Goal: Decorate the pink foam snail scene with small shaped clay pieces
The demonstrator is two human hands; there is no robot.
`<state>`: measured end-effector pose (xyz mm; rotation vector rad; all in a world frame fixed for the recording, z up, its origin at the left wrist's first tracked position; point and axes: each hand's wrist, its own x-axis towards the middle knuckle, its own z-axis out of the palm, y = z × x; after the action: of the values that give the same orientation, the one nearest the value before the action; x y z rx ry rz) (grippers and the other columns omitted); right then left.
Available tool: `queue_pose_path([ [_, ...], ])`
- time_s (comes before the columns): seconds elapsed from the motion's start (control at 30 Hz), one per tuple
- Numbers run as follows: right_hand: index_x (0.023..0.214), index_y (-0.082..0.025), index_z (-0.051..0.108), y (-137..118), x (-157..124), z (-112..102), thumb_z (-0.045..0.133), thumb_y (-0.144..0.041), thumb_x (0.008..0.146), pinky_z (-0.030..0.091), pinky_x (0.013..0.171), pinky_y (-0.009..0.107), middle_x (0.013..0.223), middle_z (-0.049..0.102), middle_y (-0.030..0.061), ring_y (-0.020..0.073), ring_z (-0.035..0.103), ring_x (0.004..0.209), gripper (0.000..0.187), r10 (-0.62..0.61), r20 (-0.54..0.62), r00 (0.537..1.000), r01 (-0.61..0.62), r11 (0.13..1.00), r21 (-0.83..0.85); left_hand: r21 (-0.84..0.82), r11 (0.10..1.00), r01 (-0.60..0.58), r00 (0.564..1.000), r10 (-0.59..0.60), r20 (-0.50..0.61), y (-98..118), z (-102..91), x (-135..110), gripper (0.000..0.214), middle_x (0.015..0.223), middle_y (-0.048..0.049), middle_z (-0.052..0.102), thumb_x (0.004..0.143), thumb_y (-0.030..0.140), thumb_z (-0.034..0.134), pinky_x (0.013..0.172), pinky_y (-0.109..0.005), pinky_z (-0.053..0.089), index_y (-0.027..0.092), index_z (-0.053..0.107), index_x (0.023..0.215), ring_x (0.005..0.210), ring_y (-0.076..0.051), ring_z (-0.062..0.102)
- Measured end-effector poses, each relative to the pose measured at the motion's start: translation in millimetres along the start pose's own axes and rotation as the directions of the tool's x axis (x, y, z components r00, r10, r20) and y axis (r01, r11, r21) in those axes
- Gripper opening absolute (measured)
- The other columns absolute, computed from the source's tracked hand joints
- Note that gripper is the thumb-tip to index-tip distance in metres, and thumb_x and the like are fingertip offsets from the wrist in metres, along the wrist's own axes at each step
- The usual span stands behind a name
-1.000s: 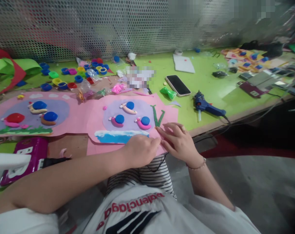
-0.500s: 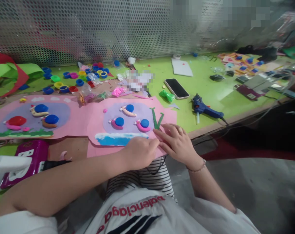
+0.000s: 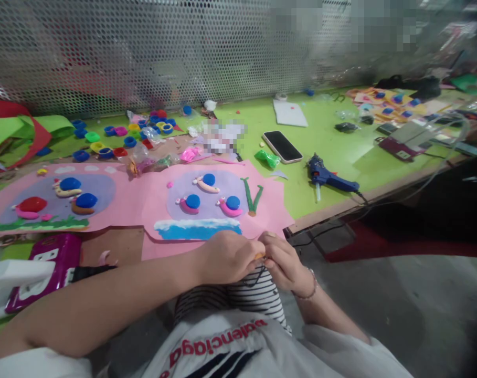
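My left hand (image 3: 228, 257) is closed in a pinch on a small piece of orange-brown clay (image 3: 258, 256). Meeting it over my lap, my right hand (image 3: 283, 262) has its curled fingers at the other end of the piece. Just beyond lies a pink paper sheet (image 3: 269, 205) with raised clay figures. Two green clay stems (image 3: 254, 197) form a V there, with an orange-brown lump (image 3: 253, 213) at their base. Left of them are several clay snails (image 3: 229, 206) with blue shells, above a blue and white clay strip (image 3: 199, 229).
A blue glue gun (image 3: 328, 176) and a phone (image 3: 283, 146) lie on the green table (image 3: 340, 149) to the right. Several coloured caps (image 3: 104, 152) sit behind the sheet. A purple power strip (image 3: 51, 268) is at the near left. Perforated metal (image 3: 163, 52) stands along the back.
Both hands have drawn back from the green stems toward my lap. An orange-brown lump now shows at the stems' base, and orange-brown clay shows between my fingers.
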<state>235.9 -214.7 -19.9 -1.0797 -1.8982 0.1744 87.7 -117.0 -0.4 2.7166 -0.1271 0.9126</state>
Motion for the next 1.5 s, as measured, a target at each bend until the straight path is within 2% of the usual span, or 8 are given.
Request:
queue_pose_path([
  [0.17, 0.081, -0.018, 0.048, 0.8, -3.4, -3.4, 0.032, -0.027, 0.093, 0.041, 0.059, 0.029, 0.069, 0.048, 0.0031, 0.0148, 0.046, 0.065, 0.022, 0.092, -0.047, 0.995, -0.089, 0.993, 0.072, 0.01, 1.0, -0.029, 0.996, 0.028, 0.087, -0.7, 1.1, -0.9, 0.008, 0.065, 0.0014, 0.06, 0.092, 0.021, 0.033, 0.051, -0.026, 0.04, 0.017, 0.04, 0.091, 0.059, -0.013, 0.06],
  [0.3, 0.098, -0.017, 0.058, 9.5, 1.5, -25.8, 0.039, -0.026, 0.091, 0.043, 0.068, 0.034, 0.082, 0.056, 0.0072, 0.0181, 0.052, 0.077, 0.022, 0.203, -0.021, 0.979, -0.203, 0.957, -0.207, 0.07, 0.998, -0.007, 0.99, -0.003, 0.14, 0.6, 1.4, 0.4, 0.01, 0.068, -0.0008, 0.06, 0.09, 0.018, 0.034, 0.056, -0.028, 0.042, 0.016, 0.044, 0.088, 0.065, -0.014, 0.059],
  [0.4, 0.105, -0.018, 0.062, 19.0, 5.7, -36.7, 0.043, -0.021, 0.089, 0.043, 0.076, 0.036, 0.09, 0.057, 0.0083, 0.0188, 0.052, 0.084, 0.025, 0.279, 0.052, 0.959, -0.228, 0.867, -0.443, 0.17, 0.984, 0.046, 0.986, -0.072, 0.151, 2.0, 3.3, 1.0, 0.013, 0.087, -0.0076, 0.065, 0.089, 0.014, 0.036, 0.07, -0.034, 0.046, 0.014, 0.049, 0.092, 0.082, -0.019, 0.06],
  [0.6, 0.104, -0.017, 0.065, 27.8, 2.6, -33.4, 0.048, -0.022, 0.087, 0.044, 0.076, 0.035, 0.092, 0.056, 0.0089, 0.0188, 0.051, 0.085, 0.025, 0.26, 0.11, 0.959, -0.168, 0.84, -0.516, 0.283, 0.947, 0.152, 0.958, -0.212, 0.194, -1.0, 11.2, -2.4, 0.028, 0.124, -0.0161, 0.056, 0.088, 0.013, 0.04, 0.096, -0.043, 0.04, 0.005, 0.051, 0.112, 0.12, -0.027, 0.046],
  [1.07, 0.108, -0.017, 0.056, 19.1, 9.6, -26.9, 0.045, -0.025, 0.089, 0.04, 0.076, 0.037, 0.092, 0.057, 0.0085, 0.0224, 0.048, 0.087, 0.023, 0.3, 0.216, 0.929, -0.098, 0.762, -0.64, 0.262, 0.96, 0.097, 0.969, -0.151, 0.195, 0.5, 10.6, -1.0, 0.019, 0.106, -0.0141, 0.062, 0.088, 0.012, 0.037, 0.091, -0.038, 0.045, 0.01, 0.055, 0.092, 0.104, -0.023, 0.056],
  [1.2, 0.102, -0.017, 0.054, 26.4, 12.1, -40.6, 0.045, -0.019, 0.089, 0.044, 0.076, 0.034, 0.094, 0.056, 0.0093, 0.0198, 0.052, 0.088, 0.016, 0.309, 0.071, 0.948, -0.236, 0.836, -0.495, 0.265, 0.959, 0.096, 0.962, -0.158, 0.221, 1.2, 8.9, -1.2, 0.018, 0.111, -0.0139, 0.061, 0.087, 0.011, 0.039, 0.093, -0.039, 0.043, 0.01, 0.055, 0.094, 0.108, -0.024, 0.055],
  [1.3, 0.093, -0.016, 0.053, 44.1, 14.6, -60.0, 0.046, -0.019, 0.087, 0.047, 0.075, 0.035, 0.088, 0.054, 0.009, 0.0198, 0.053, 0.083, 0.009, 0.358, -0.147, 0.922, -0.379, 0.754, -0.536, 0.27, 0.959, 0.084, 0.96, -0.15, 0.235, 1.3, 8.0, -1.5, 0.017, 0.113, -0.0137, 0.06, 0.087, 0.011, 0.039, 0.092, -0.038, 0.044, 0.011, 0.055, 0.094, 0.108, -0.024, 0.055],
  [1.5, 0.093, -0.015, 0.056, 77.4, 31.1, -77.4, 0.047, -0.018, 0.085, 0.049, 0.076, 0.036, 0.089, 0.054, 0.0108, 0.0219, 0.055, 0.084, 0.012, 0.347, -0.093, 0.933, -0.326, 0.707, -0.628, 0.31, 0.949, 0.06, 0.973, -0.125, 0.196, 1.9, 9.8, -1.8, 0.019, 0.108, -0.0157, 0.063, 0.087, 0.01, 0.038, 0.091, -0.037, 0.045, 0.009, 0.056, 0.093, 0.105, -0.023, 0.058],
])
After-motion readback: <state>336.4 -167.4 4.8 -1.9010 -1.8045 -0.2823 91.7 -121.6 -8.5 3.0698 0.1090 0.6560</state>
